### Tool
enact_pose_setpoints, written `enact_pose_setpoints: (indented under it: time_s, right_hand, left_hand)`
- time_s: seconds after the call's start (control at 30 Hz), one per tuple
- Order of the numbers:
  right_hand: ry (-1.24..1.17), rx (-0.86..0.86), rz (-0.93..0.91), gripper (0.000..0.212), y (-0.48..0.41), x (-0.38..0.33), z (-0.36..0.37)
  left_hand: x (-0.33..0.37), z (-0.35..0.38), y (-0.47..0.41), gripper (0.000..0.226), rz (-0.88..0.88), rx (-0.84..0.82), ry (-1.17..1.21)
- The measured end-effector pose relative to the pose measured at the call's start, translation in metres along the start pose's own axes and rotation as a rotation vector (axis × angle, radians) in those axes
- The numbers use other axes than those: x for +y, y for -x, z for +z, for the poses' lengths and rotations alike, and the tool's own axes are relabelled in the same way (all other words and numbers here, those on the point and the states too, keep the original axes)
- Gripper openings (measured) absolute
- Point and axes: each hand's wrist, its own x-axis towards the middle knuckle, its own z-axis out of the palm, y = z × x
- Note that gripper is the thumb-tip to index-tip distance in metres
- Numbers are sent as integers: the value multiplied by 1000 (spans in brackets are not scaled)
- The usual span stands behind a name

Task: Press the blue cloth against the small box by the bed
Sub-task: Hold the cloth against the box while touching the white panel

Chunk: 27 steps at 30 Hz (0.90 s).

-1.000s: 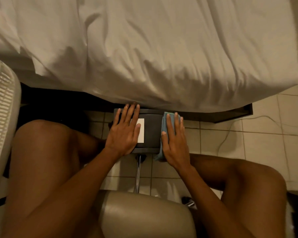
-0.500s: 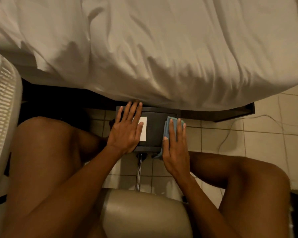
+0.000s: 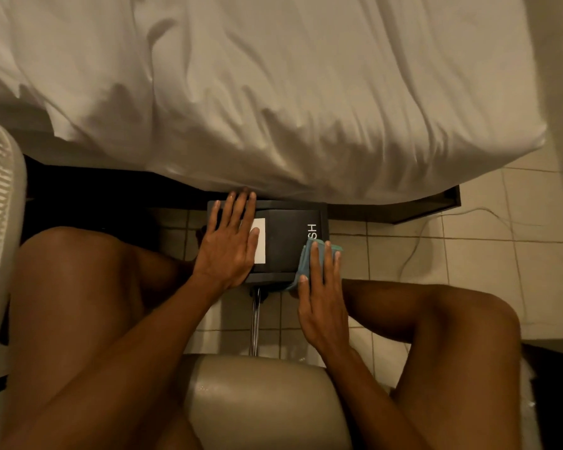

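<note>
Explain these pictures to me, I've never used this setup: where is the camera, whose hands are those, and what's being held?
There is no machine here. A person wears one camera on the head, looking down at their own hands, knees and chair seat. All the pictures are that same view. A small dark box sits by the edge of the bed, over a tiled floor. The left hand lies flat on top of the box, partly over a white label. The right hand presses a blue cloth against the box's right side with straight fingers. Nothing is gripped.
</note>
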Motion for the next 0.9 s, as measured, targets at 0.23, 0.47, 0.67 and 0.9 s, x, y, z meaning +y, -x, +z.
enact_pose_setpoints:
  time_s: [0.23, 0.47, 0.67, 0.9]
  right_hand:
    - [6, -33, -34, 61, -1, 2, -6]
    - [7, -54, -113, 60, -33, 7, -15]
    - [43, -24, -131, 60, -52, 0, -18]
    - [173, -26, -173, 60, -67, -6, -14]
  left_hand:
    - [1, -1, 0, 64, 6, 2, -1]
    - [2, -2, -2, 63, 2, 29, -17]
    - [3, 0, 0, 63, 17, 25, 1]
    - [3, -1, -2, 63, 1, 22, 28]
